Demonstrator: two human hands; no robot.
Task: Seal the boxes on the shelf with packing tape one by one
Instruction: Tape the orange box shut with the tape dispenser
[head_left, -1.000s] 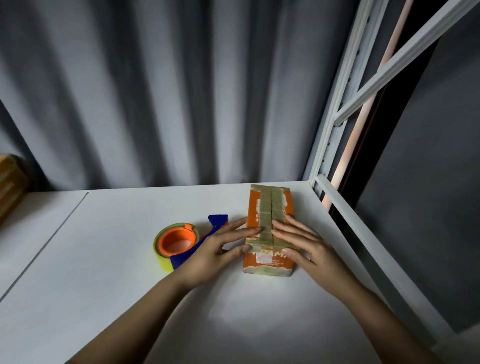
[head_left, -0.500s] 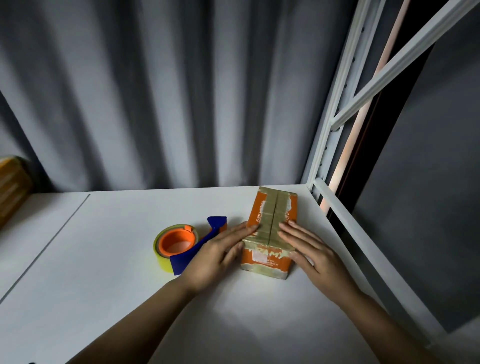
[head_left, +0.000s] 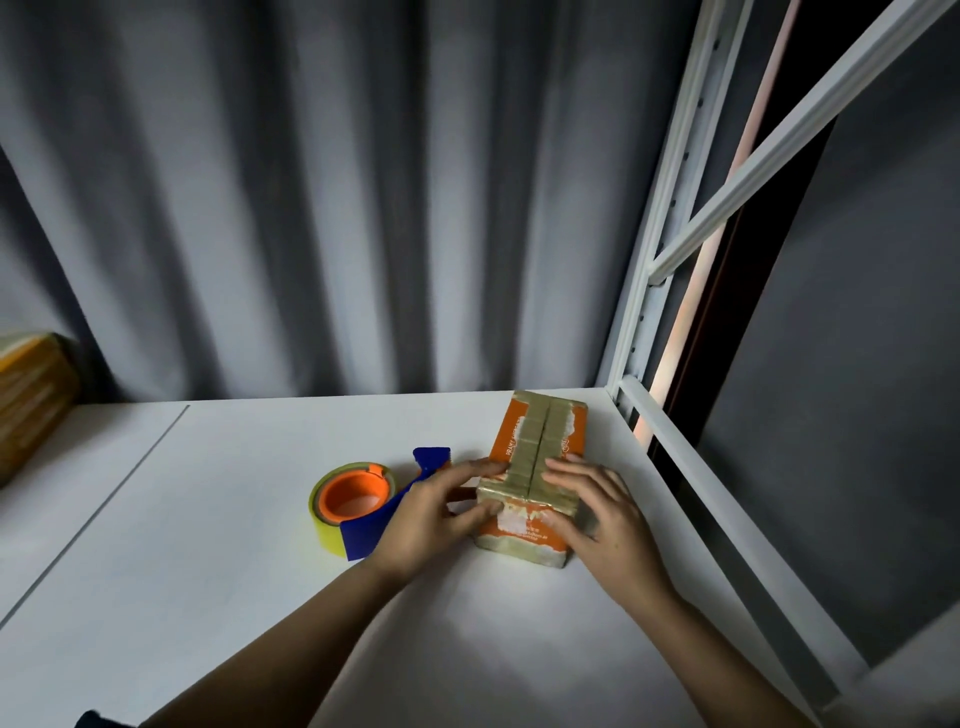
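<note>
Right of centre in the frame, on the smooth white shelf (head_left: 218, 519), sits the oblong orange cardboard box (head_left: 537, 470), banded in glossy tan tape. My left hand (head_left: 434, 514) and right hand (head_left: 597, 512) lie flat on its near end, fingers straight, pressing. My left hand partly covers the blue-handled tape dispenser (head_left: 358, 506). The box's torn print is illegible. Another box (head_left: 31, 395) is cut off at the left edge.

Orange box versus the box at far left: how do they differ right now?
The orange box lies under both hands, the left hand and right hand pressing its taped top; the far-left box is untouched. The orange box is in full view near the shelf frame; the far-left box is cut off by the image edge. Both rest on the shelf.
</note>
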